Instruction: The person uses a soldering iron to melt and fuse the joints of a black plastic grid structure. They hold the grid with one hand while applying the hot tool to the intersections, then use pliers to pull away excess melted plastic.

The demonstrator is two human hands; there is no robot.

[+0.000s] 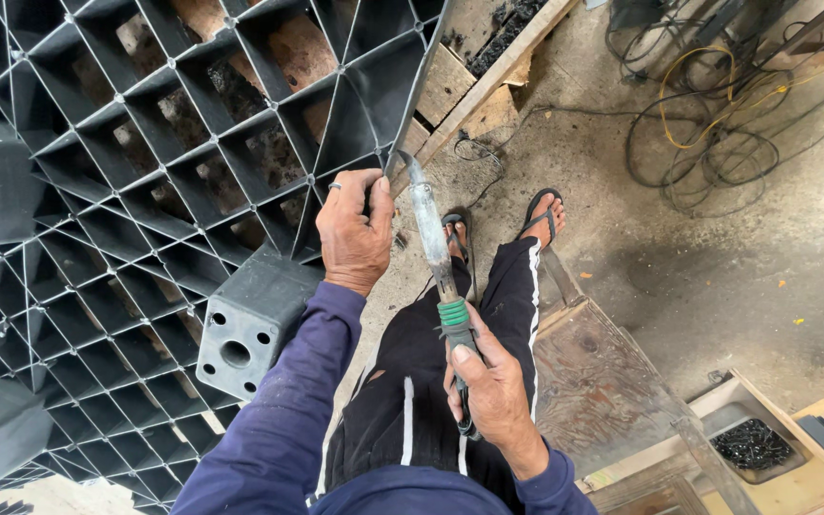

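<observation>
I see left hand [355, 229] fingers curled over edge of dark grey plastic lattice pallet [145, 210]; right hand [493, 386] fist round green-collared soldering iron [436, 257], tip pointing up at that gripped edge

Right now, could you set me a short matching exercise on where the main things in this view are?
Things:
1. left hand
2. right hand
3. tangled cables
4. square block with holes

Places:
A. on the concrete floor, top right
B. gripping the edge of the black plastic grid
C. at the grid's corner, beside the left forearm
D. around the handle of the long pointed tool

Pairs: 1-B, 2-D, 3-A, 4-C
</observation>
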